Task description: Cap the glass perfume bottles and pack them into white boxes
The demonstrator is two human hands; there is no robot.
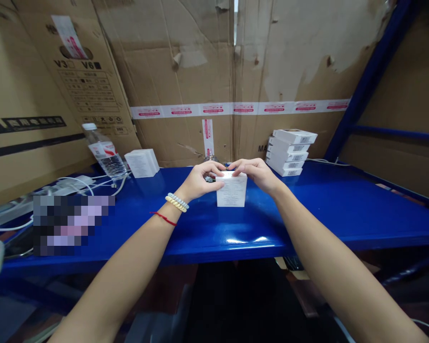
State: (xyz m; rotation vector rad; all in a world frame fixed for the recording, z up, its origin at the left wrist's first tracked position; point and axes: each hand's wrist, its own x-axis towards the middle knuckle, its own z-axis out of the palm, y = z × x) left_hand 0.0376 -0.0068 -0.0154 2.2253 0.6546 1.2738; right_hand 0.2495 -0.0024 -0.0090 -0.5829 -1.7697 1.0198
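Note:
A white box (231,193) with fine print on its front stands upright on the blue table (200,233), in front of me. My left hand (204,180) is at the box's top left, its thumb and fingers curled over the upper edge. From the right, my right hand (254,172) reaches the same top edge, with its fingertips on the box. Both hands grip the box near its top. Behind my left hand a small dark or metallic object shows in part; what it is I cannot make out.
A stack of several white boxes (288,157) stands at the back right. At the back left are another white box (143,163) and a water bottle (105,151). White cables and a blurred-out patch lie at the left. Cardboard (186,85) walls the back.

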